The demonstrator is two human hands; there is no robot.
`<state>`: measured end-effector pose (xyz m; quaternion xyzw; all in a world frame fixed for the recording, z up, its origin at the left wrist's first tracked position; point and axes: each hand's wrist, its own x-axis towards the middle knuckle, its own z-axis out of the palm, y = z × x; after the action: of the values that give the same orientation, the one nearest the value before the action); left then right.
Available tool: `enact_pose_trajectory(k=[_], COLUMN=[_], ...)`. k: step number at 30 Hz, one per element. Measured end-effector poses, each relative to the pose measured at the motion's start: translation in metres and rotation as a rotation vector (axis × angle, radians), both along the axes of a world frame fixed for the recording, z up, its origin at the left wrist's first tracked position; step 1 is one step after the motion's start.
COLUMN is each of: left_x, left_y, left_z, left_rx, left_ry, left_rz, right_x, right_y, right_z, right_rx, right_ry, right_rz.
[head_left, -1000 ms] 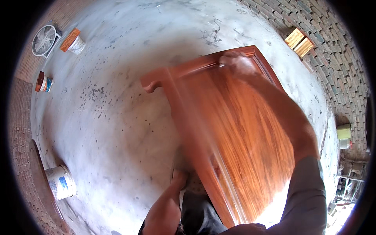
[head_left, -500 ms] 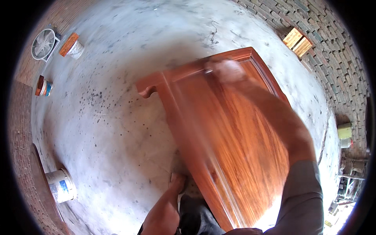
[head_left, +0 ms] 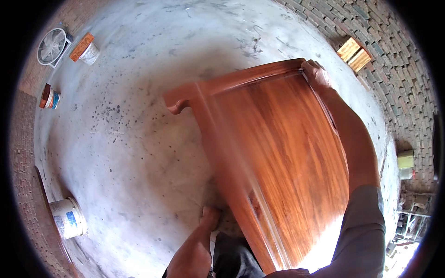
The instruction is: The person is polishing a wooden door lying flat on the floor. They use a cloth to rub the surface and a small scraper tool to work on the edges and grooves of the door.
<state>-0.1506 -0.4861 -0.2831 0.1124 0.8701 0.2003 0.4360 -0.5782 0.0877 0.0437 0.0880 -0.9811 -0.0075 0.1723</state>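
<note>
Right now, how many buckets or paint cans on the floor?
3. A white bucket at lower left by the brick edge, a white one under an orange board at upper left beside the fan, a small can at left. The wooden table may hide more.

Furniture workshop, bare concrete floor, brick walls, paint bucket, fan

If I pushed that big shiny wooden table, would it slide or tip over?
The wooden table looks thick and solid, so it is probably heavy and stiff, not wobbly. Its glossy top may feel slippery. The right hand rests at its far corner; on the rough concrete floor it would likely drag rather than glide.
</note>
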Motion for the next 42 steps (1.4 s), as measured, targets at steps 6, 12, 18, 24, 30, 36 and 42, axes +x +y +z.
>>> enact_pose_trajectory(k=[6, 12, 18, 24, 30, 36, 42], left_x=[-0.051, -0.022, -0.027, -0.052, -0.026, -0.008, -0.01], left_y=[0.021, 0.026, 0.02, 0.032, 0.017, 0.006, 0.01], left_z=[0.01, 0.069, 0.039, 0.118, 0.058, 0.028, 0.022], left_rx=[-0.302, -0.02, -0.138, -0.079, -0.064, -0.084, -0.066], left_ry=[-0.324, 0.032, -0.08, -0.2, -0.065, -0.025, -0.015], left_rz=[-0.422, 0.104, -0.124, 0.2, 0.12, 0.055, 0.039], right_x=[0.007, -0.001, -0.002, 0.02, 0.022, 0.013, -0.011], right_y=[-0.096, 0.002, -0.03, -0.221, -0.276, -0.148, 0.0], right_z=[-0.012, -0.007, -0.005, 0.005, 0.014, 0.008, 0.009], right_rx=[-0.096, -0.091, 0.049, -0.071, -0.076, 0.12, 0.001], right_ry=[0.025, -0.028, 0.103, -0.047, -0.079, -0.069, -0.139], right_rz=[0.255, 0.12, 0.258, 0.44, 0.493, 0.319, 0.015])
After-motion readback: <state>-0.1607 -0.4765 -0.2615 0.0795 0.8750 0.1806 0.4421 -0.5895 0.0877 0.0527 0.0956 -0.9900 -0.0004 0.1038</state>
